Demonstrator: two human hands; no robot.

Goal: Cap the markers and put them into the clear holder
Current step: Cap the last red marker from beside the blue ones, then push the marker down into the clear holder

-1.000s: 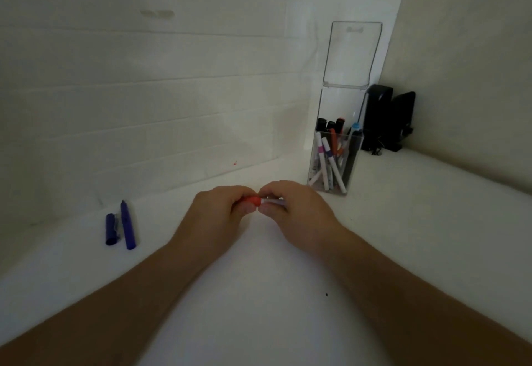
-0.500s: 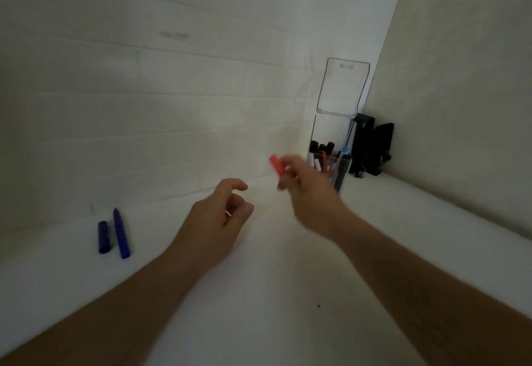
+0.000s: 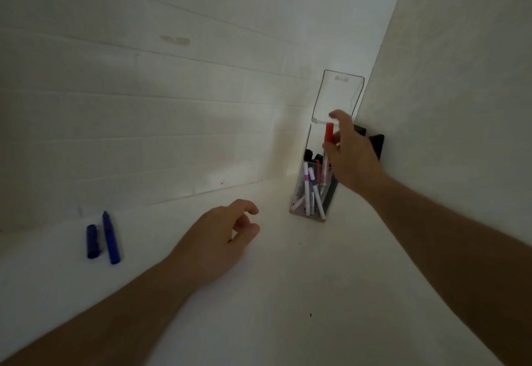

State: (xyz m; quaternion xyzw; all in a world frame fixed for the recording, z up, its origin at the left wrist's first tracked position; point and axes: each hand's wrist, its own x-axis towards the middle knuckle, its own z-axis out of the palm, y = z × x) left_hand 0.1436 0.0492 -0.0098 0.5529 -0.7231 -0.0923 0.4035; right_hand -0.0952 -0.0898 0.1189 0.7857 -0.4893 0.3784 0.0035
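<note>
The red-capped marker [image 3: 327, 151] stands nearly upright in your right hand [image 3: 349, 154], its long axis running from 12 to 6 o'clock with the red cap at the top and the pale barrel pointing down. Its lower end dips into the open mouth of the clear holder [image 3: 312, 193], among the markers already standing there; you cannot tell whether its tip touches any of them. Your right hand sits at the marker's 3 o'clock side, thumb and fingers pinching the barrel just below the cap, with the index finger lifted above the cap.

The holder stands in the corner at about 1 o'clock from the middle of the view, its hinged lid [image 3: 338, 96] flipped up at 12 o'clock above it. A dark object [image 3: 375, 142] shows partly behind your right hand, against the side wall.

Your left hand [image 3: 223, 231] hovers low over the white surface [image 3: 288, 293] at roughly 6 o'clock, fingers loosely curled, holding nothing. Far out at 9 o'clock lie the blue marker [image 3: 110, 237] and its blue cap [image 3: 92, 241], side by side and just apart, both with their long axes running roughly 12 to 6 o'clock, the uncapped tip toward the wall.

Half a second ago your right hand carried the marker tilted and short of the holder; now it is over the holder with the marker upright. A second ago both hands met on the marker at the centre; your left hand has since let go.
</note>
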